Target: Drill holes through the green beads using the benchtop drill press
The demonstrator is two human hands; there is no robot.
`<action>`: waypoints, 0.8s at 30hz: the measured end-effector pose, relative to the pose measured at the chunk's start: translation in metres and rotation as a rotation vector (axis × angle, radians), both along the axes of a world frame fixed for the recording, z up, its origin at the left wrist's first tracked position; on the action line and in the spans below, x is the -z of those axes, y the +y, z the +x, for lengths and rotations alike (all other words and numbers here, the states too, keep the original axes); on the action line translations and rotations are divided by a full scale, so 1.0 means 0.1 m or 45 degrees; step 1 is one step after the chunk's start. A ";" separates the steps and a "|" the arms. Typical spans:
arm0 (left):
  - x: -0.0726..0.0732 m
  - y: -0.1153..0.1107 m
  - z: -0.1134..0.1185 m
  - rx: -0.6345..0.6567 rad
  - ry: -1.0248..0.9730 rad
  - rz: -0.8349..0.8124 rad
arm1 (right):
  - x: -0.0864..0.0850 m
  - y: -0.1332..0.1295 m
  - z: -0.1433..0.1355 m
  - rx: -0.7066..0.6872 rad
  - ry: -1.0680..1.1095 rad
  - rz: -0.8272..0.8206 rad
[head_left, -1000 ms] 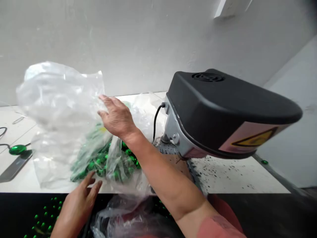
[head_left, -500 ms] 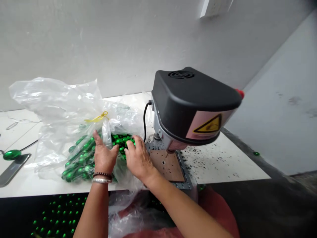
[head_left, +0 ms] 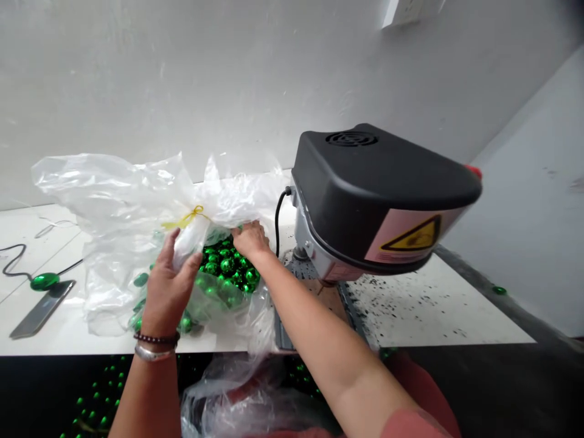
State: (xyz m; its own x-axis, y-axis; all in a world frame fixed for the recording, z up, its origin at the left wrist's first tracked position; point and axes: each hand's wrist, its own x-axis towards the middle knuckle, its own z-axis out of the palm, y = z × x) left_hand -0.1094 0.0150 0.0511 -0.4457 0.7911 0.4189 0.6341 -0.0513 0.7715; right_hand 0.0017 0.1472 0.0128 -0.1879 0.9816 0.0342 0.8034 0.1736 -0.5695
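A white worktop (head_left: 483, 328) spans the view, taking clock directions from its middle. At 2 to 3 o'clock stands a black-topped drill press (head_left: 378, 176), dark specks scattered beside it. Crumpled clear plastic (head_left: 123, 194) spreads at 9 o'clock, and at 8 o'clock a heap of shiny green balls (head_left: 228, 266) lies bare within it. The two hands are apart: the left hand (head_left: 171, 286), beyond the heap at 8 o'clock, has thumb and fingers spread, close by the plastic; the right hand (head_left: 250, 240), nearer the middle, reaches to the heap's far edge, fingertips hidden, so I cannot tell whether it grips. A grey slab (head_left: 43, 310) lies far out between 8 and 9 o'clock, a green oval piece (head_left: 44, 281) touching its upper end. A yellow tie (head_left: 187, 217) sits at 9 o'clock.
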 end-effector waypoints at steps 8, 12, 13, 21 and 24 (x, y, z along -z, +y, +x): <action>0.70 -0.23 0.08 -0.191 0.360 -0.315 | 0.30 -0.64 0.25 -0.234 0.092 0.256; 0.57 -0.41 0.24 -0.377 0.674 0.004 | 0.52 -1.06 0.46 -0.344 0.152 0.474; 0.49 -0.42 0.31 -0.379 0.724 0.130 | 0.56 -1.15 0.54 -0.373 0.169 0.525; 0.52 0.22 0.71 0.199 0.957 -0.359 | 0.60 -1.64 1.22 -0.590 0.292 0.857; 0.68 0.29 0.71 0.268 1.015 -0.629 | 0.63 -1.75 1.41 -0.601 0.279 0.798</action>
